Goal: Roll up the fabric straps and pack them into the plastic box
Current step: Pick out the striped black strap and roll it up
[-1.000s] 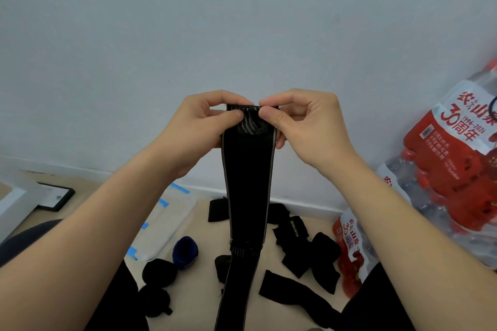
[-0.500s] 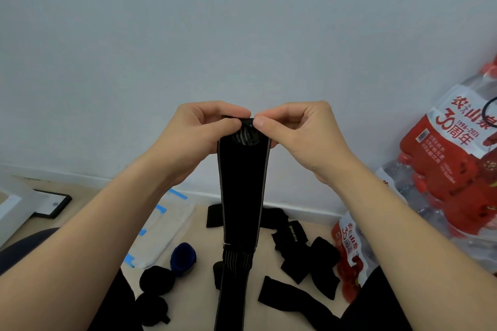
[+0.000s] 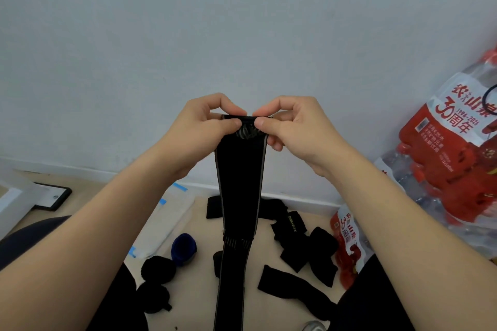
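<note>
A long black fabric strap [image 3: 240, 183] with grey edges hangs down in front of me. My left hand [image 3: 200, 133] and my right hand [image 3: 291, 129] both pinch its top end, which is curled over into a small roll between thumbs and fingers. On the floor below lie a blue rolled strap [image 3: 183, 248], two black rolled straps [image 3: 158, 269] and several loose black straps [image 3: 301, 244]. A clear plastic lid or box part with blue tape [image 3: 166, 219] lies flat on the floor to the left; I cannot tell which.
Shrink-wrapped packs of water bottles with red labels [image 3: 454, 148] stand at the right against the wall. A smaller red pack [image 3: 347, 239] lies near my right knee. A black-framed flat object [image 3: 52, 197] and a white board sit at the far left.
The rolled top of the strap has grown a little and both hands sit slightly lower in view; the strap's seam has risen off the floor as the strap is taken up.
</note>
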The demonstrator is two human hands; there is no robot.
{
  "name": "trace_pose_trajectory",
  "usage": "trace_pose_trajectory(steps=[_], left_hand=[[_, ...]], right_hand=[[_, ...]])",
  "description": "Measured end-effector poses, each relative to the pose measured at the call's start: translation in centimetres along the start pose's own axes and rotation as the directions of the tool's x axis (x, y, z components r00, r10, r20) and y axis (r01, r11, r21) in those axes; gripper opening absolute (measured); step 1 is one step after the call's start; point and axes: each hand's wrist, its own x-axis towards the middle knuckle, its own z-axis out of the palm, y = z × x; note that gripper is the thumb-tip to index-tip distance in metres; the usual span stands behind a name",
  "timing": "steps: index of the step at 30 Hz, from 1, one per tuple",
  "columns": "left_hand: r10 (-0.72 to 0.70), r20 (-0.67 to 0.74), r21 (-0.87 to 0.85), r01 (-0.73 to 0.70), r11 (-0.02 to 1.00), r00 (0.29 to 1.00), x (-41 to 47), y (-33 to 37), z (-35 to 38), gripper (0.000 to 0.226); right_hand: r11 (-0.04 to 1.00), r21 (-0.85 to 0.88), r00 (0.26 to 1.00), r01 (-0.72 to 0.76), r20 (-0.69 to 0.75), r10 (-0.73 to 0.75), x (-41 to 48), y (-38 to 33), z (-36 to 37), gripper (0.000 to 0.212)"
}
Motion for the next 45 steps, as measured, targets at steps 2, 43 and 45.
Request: trace_pose_trajectory(steps=[2,43,45], left_hand=[[-0.022,0.015,-0.162,0.024,0.986,1.0,0.1,0.3,-0.3,0.005],[-0.058,0.281,-0.191,0.115,0.975,0.958,-0.9,0.9,-1.5,0.045],[-0.088,0.3,-0.178,0.147,0.973,0.95,-0.9,0.9,-1.5,0.049]], right_hand=[[0.999,0.02,0.999,0.049,-0.01,-0.048,-0.1,-0.2,-0.1,0.007],[0.966,0.087,0.97,0.244,-0.024,-0.243,-0.2,-0.4,-0.5,0.006],[0.964,0.054,0.965,0.262,-0.022,-0.261,-0.3,-0.4,-0.2,0.007]])
